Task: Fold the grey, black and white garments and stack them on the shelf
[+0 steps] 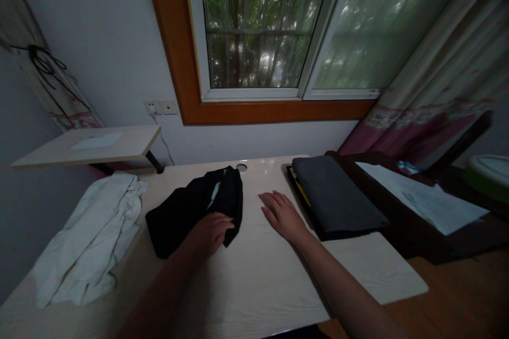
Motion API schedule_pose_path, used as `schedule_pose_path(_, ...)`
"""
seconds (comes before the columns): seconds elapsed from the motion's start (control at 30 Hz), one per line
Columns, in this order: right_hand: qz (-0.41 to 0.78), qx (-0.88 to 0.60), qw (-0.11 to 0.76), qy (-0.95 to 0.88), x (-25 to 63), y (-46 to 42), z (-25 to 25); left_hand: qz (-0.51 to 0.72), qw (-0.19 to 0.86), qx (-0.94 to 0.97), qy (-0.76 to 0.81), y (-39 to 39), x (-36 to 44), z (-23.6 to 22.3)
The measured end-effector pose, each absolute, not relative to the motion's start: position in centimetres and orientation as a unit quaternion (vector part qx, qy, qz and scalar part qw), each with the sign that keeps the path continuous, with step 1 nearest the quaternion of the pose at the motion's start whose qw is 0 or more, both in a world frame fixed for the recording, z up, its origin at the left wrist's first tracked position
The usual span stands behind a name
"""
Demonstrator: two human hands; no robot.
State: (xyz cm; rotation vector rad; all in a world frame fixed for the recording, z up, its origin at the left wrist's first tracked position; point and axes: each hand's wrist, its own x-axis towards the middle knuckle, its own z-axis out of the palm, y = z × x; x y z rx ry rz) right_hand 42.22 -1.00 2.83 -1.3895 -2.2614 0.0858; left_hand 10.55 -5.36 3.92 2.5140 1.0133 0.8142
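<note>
One black cloth, marked by a white strip, was laid in folds on the table; at its near right part the left hand was placed with fingers bent, though whether the cloth was grasped could not be told; to the right of the black cloth, the right hand was held loosely extended, with nothing grasped; farther right of the black cloth, a grey-topped stack was set; to the black cloth's left, a rumpled white cloth was laid.
</note>
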Motion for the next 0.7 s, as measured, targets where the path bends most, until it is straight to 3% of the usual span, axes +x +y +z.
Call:
schedule_pose_path(0.2, 0.125, -0.404, 0.354, -0.834, 41.8, -2.1, 4.2, 0.266, 0.190, 0.911, 0.252, -7.6, 14.3, 5.8)
schedule_pose_path(0.33, 0.120, -0.401, 0.434, -0.798, 40.9, -3.0, 4.7, 0.331, 0.164, 0.874, 0.314, -7.2, 12.8, 5.4)
schedule_pose_path(0.5, 0.127, -0.360, 0.328, -0.864, 39.6, -3.0, 4.4, 0.413, 0.077, 0.783, 0.459, -5.0, 9.6, 3.8)
schedule_pose_path(0.7, 0.134, -0.388, 0.234, -0.881, 39.5, -2.4, 3.6, 0.348, 0.041, 0.773, 0.528, -3.1, 6.9, 2.1)
